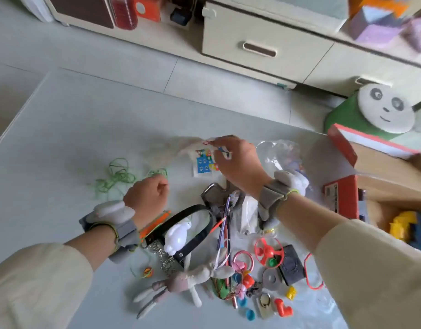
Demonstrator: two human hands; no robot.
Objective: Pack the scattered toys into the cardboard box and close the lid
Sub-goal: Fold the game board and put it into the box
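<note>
Single head-worn view, looking forward and down, close over table [62,129], cabinets [264,43] beyond

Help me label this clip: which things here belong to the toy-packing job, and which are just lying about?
Job: cardboard box, printed packet pinched by the right hand, plush rabbit, red propeller toy, white figure, green string.
Lying about: panda stool, drawer cabinet, coloured boxes on it.
</note>
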